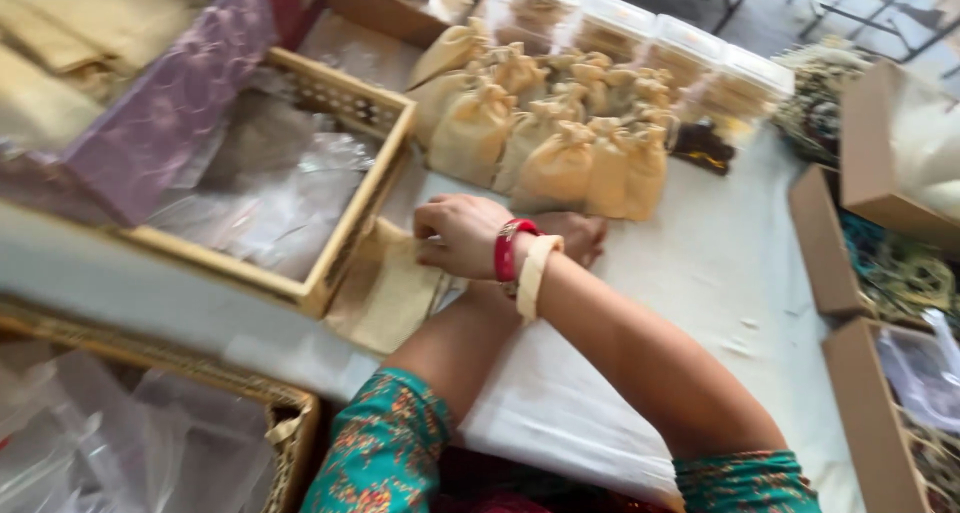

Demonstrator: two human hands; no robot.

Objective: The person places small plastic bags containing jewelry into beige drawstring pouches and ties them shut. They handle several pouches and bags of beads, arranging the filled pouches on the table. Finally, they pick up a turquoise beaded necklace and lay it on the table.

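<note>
My arms are crossed over a white table (700, 273). My right hand (458, 235), with a red and a cream bangle at the wrist, reaches left, and its fingers close on the top edge of a flat beige fabric pouch (385, 295) lying on the table. My left hand (582, 235) lies just behind that wrist and is mostly hidden, so its grip is unclear. Just beyond both hands stands a cluster of filled golden drawstring pouches (560, 138).
A wooden tray (345, 243) of clear plastic wrap sits left of the hands, a purple box (165, 108) beside it. Clear lidded containers (640, 33) line the back. Cardboard boxes (825, 243) stand at the right, a woven tray (285, 413) at bottom left.
</note>
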